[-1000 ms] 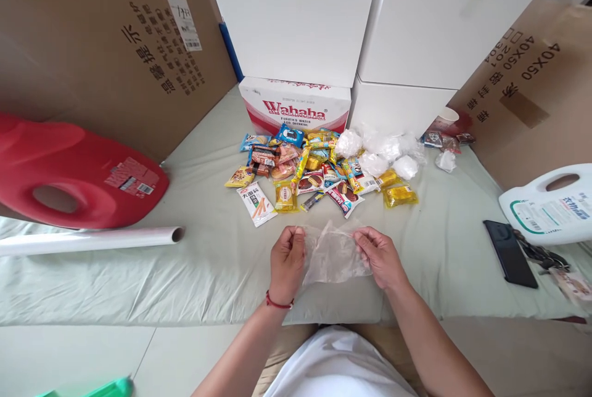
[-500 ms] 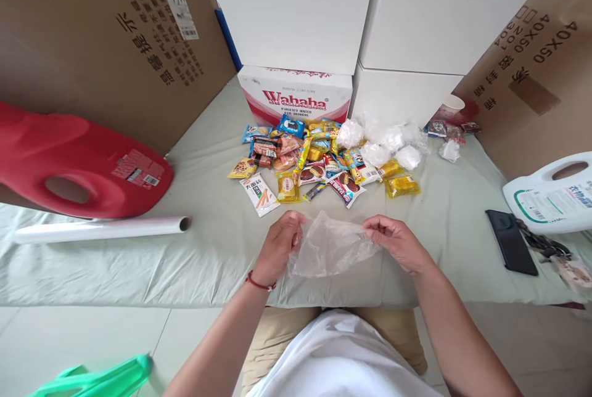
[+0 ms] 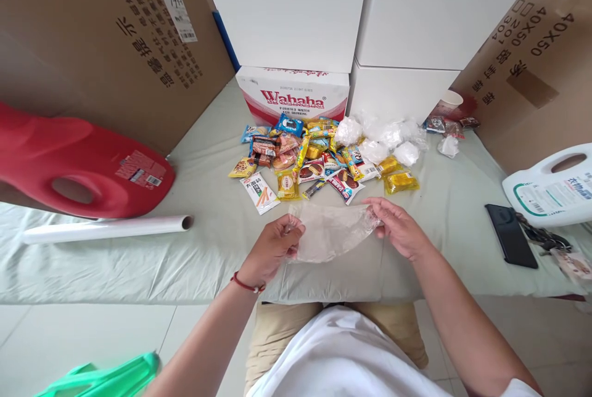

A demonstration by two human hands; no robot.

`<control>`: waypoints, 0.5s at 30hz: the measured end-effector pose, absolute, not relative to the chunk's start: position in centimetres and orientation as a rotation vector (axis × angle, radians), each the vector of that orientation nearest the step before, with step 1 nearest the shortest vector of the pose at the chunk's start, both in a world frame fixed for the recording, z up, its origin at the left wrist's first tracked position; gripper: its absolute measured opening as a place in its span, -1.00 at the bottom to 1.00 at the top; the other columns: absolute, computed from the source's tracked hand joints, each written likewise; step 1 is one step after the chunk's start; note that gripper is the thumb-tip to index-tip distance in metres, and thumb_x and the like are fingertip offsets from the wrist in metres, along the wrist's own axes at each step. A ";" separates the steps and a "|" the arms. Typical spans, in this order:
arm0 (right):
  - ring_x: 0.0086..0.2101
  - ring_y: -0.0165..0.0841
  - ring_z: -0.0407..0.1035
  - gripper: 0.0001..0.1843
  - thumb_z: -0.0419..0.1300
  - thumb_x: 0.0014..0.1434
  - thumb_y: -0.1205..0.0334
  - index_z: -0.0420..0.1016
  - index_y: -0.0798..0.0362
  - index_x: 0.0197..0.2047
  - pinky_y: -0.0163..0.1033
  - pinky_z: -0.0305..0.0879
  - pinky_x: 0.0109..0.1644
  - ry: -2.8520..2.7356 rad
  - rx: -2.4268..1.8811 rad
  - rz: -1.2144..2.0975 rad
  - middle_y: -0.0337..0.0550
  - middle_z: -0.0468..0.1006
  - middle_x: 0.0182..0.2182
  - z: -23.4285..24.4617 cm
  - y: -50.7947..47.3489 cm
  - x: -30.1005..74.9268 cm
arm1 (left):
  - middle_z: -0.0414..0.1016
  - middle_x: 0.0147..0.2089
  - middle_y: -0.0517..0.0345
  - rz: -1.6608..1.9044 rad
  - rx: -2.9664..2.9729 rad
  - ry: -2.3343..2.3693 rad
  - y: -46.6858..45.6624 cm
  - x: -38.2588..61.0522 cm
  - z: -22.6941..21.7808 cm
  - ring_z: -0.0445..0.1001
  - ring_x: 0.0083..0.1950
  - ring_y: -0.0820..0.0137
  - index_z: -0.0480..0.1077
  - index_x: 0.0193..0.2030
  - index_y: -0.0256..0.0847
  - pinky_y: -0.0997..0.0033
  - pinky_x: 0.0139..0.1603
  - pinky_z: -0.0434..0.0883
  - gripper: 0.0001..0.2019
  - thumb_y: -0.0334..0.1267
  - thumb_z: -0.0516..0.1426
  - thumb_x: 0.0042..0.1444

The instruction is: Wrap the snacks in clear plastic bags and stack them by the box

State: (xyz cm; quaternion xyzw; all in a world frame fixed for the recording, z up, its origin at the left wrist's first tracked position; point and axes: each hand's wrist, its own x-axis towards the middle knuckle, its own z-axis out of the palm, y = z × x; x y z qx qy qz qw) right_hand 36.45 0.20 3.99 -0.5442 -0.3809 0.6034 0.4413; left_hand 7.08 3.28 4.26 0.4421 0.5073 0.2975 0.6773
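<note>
Two hands at work, one bag between them: the left hand [image 3: 277, 240] is closed, thumb pressed down on curled fingers, gripping the left end of the clear bag [image 3: 330, 233]; the right hand [image 3: 396, 227] has its thumb and fingertips together on the other end, the rest loosely bent. And the bag is spread sideways above the near part of the cloth [image 3: 222, 261], long axis running left to right from hand to hand; which way its mouth faces, I can't tell. One red bracelet [image 3: 248, 284] on the left wrist. Just beyond, the snack pile [image 3: 291, 156], too overlapped for a full count, but one white packet [image 3: 259, 192] lies slantwise at its front left and two yellow packs [image 3: 401, 182] sit at its right end. White plastic clumps [image 3: 349, 130] bunch behind those, one more lying apart on the right. Further out, one Wahaha box [image 3: 293, 98] backs the pile; one phone [image 3: 511, 235] and one white jug [image 3: 550, 187] are over right, one red jug [image 3: 87, 169] and one white roll [image 3: 108, 229] over left, the roll lying nearly crosswise, and one brown carton [image 3: 92, 15] stands at each side.
</note>
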 end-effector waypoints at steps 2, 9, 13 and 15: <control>-0.02 -0.28 0.41 -0.31 0.28 0.20 -0.30 0.46 -0.12 0.27 -0.29 0.48 -0.12 -0.978 -1.268 1.436 -0.07 0.48 0.09 2.7 -0.8 34.6 | 0.19 -0.53 0.39 0.663 0.909 1.102 2.7 8.2 4.4 0.19 -0.57 0.55 0.33 -0.32 -0.17 0.54 -0.56 0.18 -0.52 0.14 0.38 -0.11; -0.12 -0.21 0.52 -0.32 0.29 0.23 -0.22 0.39 -0.20 0.35 -0.07 0.51 -0.01 -1.132 -1.090 1.525 -0.04 0.58 0.04 0.4 -6.5 29.8 | 0.57 -0.09 0.02 0.342 1.305 0.541 -0.4 11.4 5.7 0.54 -0.22 0.34 0.46 0.04 -0.17 0.38 -0.20 0.49 -0.61 -0.01 0.26 0.16; -0.27 -0.14 0.55 -0.44 0.22 0.18 -0.34 0.66 -0.05 -0.06 -0.09 0.53 -0.19 -0.881 -1.689 1.208 -0.01 0.65 -0.27 -0.7 -14.7 37.3 | 0.54 0.17 -0.07 0.155 1.579 0.441 -0.8 7.2 6.0 0.55 0.07 0.21 0.34 0.33 -0.07 0.24 0.14 0.48 -0.51 -0.11 0.17 0.28; -0.21 0.01 0.57 -0.39 0.24 0.03 -0.43 0.70 -0.12 -0.13 -0.03 0.55 -0.19 -0.831 -2.007 1.037 0.03 0.66 -0.32 -0.8 -19.7 41.3 | 0.54 0.16 -0.06 0.173 1.614 0.647 -0.8 4.4 5.0 0.52 0.11 0.21 0.41 0.25 -0.08 0.26 0.17 0.46 -0.58 -0.07 0.14 0.30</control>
